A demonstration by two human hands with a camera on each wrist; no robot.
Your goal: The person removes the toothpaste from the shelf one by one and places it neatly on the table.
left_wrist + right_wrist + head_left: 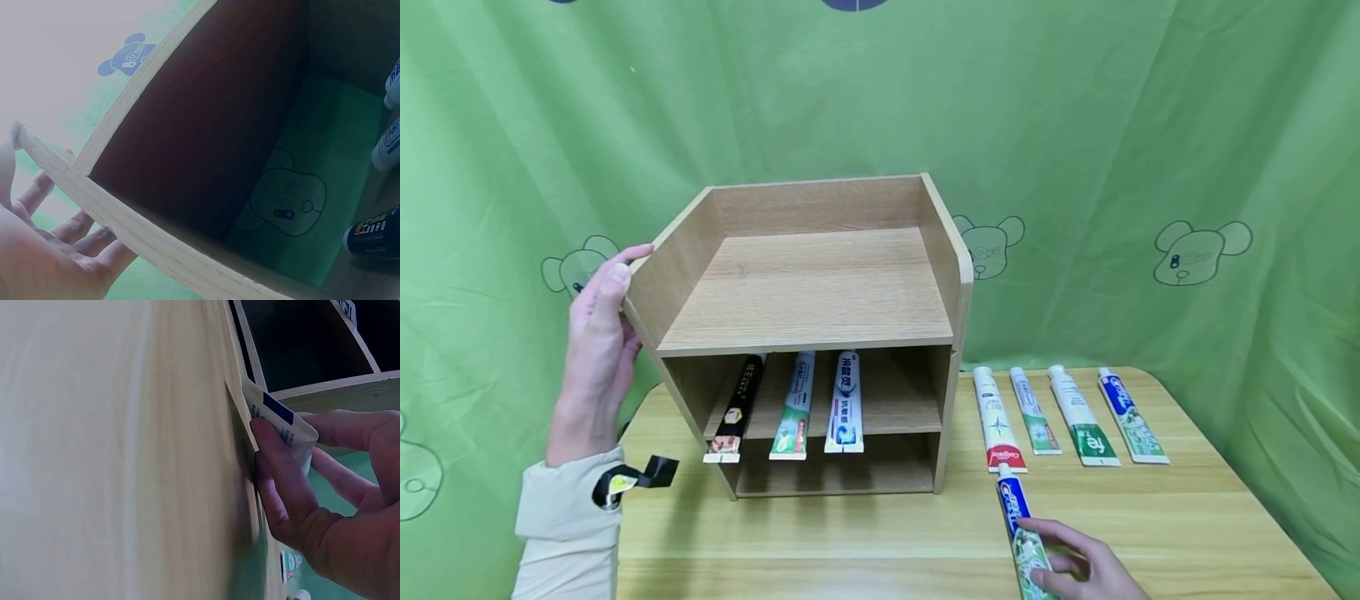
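Note:
A light wooden two-tier shelf unit [805, 283] stands on the table. My left hand [597, 333] grips the upper front of its left side panel [125, 212], thumb on the edge and fingers behind. Near the table's front, my right hand [1093, 567] pinches a blue and green toothpaste tube [1015, 504], cap pointing away from me. The right wrist view shows the tube's flat crimped end [278, 415] between thumb and fingers. On the middle shelf lie a black toothpaste tube [745, 404], a green and white one [793, 408] and a white and blue one [846, 400], their crimped ends jutting out.
Right of the unit, a red and white tube [996, 417], a small green and white tube [1034, 412], a white and dark green tube [1081, 417] and a blue and green tube [1131, 417] lie in a row. A green curtain [1075, 125] hangs behind the table [850, 542].

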